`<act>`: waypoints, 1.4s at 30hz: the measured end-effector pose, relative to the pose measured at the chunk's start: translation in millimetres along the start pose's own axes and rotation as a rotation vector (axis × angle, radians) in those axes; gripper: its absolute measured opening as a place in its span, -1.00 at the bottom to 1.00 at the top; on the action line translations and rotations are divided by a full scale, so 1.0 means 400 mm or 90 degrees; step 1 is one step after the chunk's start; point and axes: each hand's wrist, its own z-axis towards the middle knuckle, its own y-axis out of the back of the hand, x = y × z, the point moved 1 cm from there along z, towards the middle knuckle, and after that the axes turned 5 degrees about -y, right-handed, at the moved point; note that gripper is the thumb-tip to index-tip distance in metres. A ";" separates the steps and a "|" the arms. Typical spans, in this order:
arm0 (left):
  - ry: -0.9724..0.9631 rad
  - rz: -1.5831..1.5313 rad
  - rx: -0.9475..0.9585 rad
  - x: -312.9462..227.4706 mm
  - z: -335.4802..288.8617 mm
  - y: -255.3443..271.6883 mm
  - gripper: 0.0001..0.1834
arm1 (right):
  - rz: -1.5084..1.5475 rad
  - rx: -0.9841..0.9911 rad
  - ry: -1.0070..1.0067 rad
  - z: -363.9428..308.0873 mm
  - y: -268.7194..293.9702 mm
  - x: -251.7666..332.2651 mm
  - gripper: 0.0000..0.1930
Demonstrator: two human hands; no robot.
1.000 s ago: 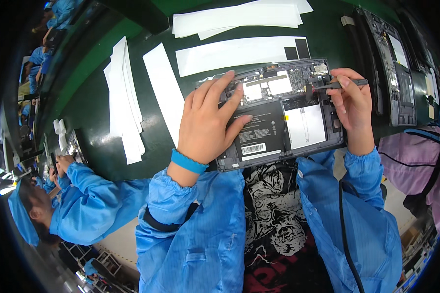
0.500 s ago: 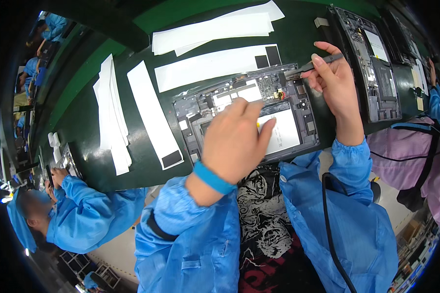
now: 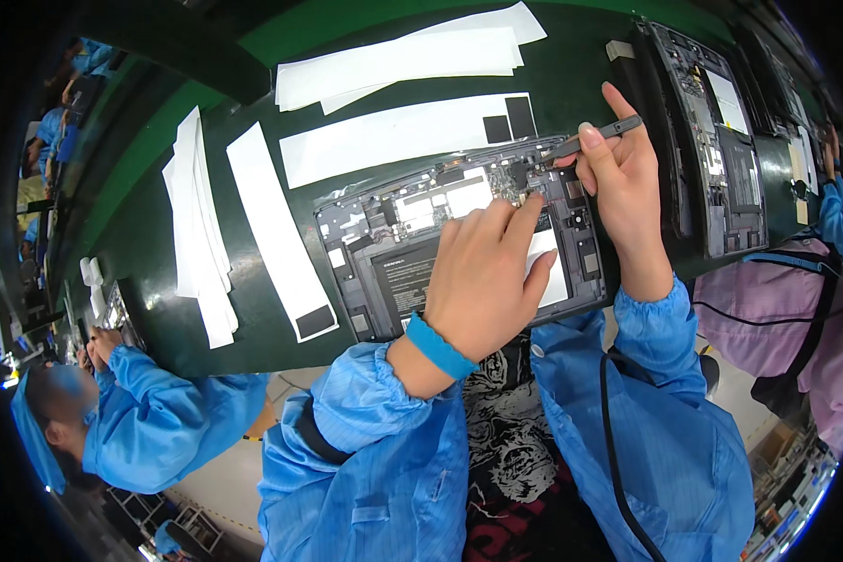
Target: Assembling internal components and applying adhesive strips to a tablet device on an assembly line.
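An opened tablet-like electronic device lies on the dark green table in front of me, its circuit board and batteries exposed. My left hand rests over its middle, fingers stretched, with the index fingertip at the board near some small wires. Under that hand, a black battery and a white-labelled part are partly covered. Dark tweezers are gripped in my right hand, between thumb and fingers. Their tips point at the device's upper right part; whether they pinch anything is too small to tell.
White strips lie behind the device and more strips to its left, some with black pads. A second opened device stands at right. Co-workers sit at left and right.
My left hand has moved right across the device, uncovering the black battery, and its index finger has come to the board. The tweezers have come slightly lower and left with my right hand.
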 end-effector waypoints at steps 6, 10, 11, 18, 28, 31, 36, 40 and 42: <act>-0.041 0.019 -0.002 0.005 -0.011 -0.004 -0.50 | -0.017 0.011 -0.036 -0.005 -0.009 0.002 -0.34; -0.032 0.020 0.020 0.005 -0.011 -0.003 -0.50 | -0.016 0.024 -0.033 -0.004 -0.005 -0.001 -0.36; -0.034 0.021 0.016 0.004 -0.011 -0.003 -0.50 | -0.014 0.028 -0.034 -0.004 -0.004 -0.002 -0.36; -0.034 0.027 0.016 0.004 -0.012 -0.003 -0.49 | -0.011 0.027 -0.024 -0.004 -0.002 -0.005 -0.40; -0.035 0.028 0.019 0.003 -0.015 -0.007 -0.50 | -0.015 0.005 -0.027 -0.010 -0.005 0.002 -0.49; -0.036 0.028 0.014 0.002 -0.014 -0.006 -0.50 | -0.015 0.009 -0.030 -0.011 -0.002 0.000 -0.51; -0.040 0.027 0.004 0.006 -0.012 -0.008 -0.50 | -0.016 -0.002 -0.009 -0.011 -0.001 -0.010 -0.55; -0.040 0.037 0.010 0.006 -0.013 -0.007 -0.50 | -0.003 -0.001 -0.025 -0.016 -0.004 -0.006 -0.59; -0.044 0.035 0.010 0.008 -0.014 -0.007 -0.51 | 0.000 -0.002 -0.029 -0.016 -0.005 -0.007 -0.60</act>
